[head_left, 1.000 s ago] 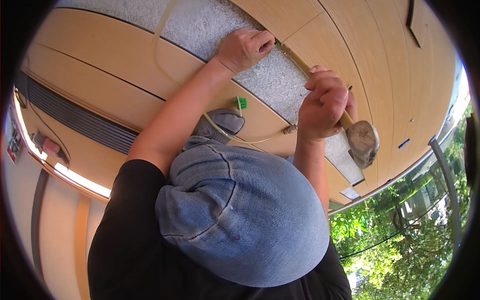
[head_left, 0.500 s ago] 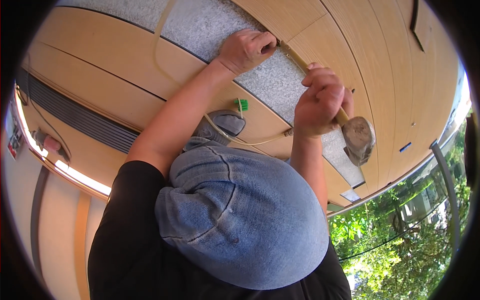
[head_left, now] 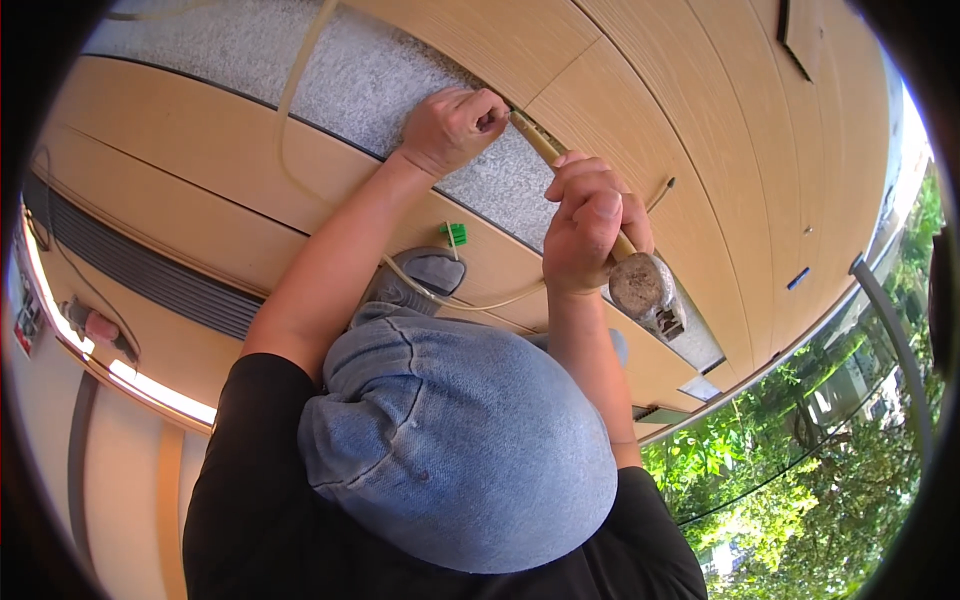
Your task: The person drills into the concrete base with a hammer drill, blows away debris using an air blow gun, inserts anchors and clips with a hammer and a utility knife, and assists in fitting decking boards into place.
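Note:
My right hand is wrapped round the wooden handle of a hammer, close to its worn head. The handle's far end points up and left, to the edge of the wood-look floorboards. My left hand is closed beside that handle end, at the same board edge. Whatever is in its fingers, if anything, is hidden. Under both hands runs a strip of speckled grey subfloor between the boards.
A pale hose loops over the strip and boards. A green plastic piece sits by my shoe. A small blue object and a dark board piece lie to the right. A dark slotted grille runs along the left.
The whole view has shifted, so hands and boards sit further left. The hammer head has turned slightly in my right hand. My left hand stays closed at the board edge.

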